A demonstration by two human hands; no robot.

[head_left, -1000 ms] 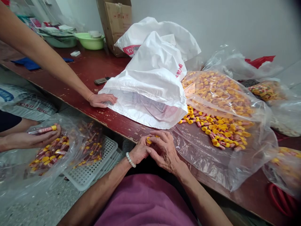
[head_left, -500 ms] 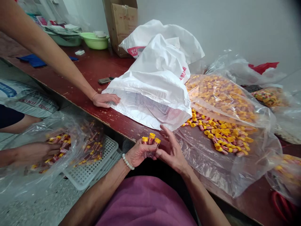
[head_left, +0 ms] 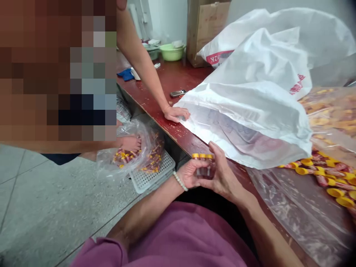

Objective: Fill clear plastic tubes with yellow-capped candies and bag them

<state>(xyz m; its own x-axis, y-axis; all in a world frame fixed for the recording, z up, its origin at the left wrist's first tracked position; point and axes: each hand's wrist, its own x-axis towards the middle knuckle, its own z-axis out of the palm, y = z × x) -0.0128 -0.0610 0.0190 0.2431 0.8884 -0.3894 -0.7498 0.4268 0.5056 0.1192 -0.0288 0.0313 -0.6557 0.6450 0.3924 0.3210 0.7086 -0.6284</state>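
Right hand (head_left: 224, 177) has curved around the yellow-capped tubes (head_left: 202, 168), grip apart, while left hand (head_left: 189, 174) clamps them.

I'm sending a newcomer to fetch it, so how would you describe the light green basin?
On the far part of the red table stands a cardboard box. Just left of it sits the light green basin. It has a small whitish bowl on top and is brighter than the duller green basin beside it.

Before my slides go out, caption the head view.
Left hand holds yellow-capped tubes, right hand alongside, near white sack.
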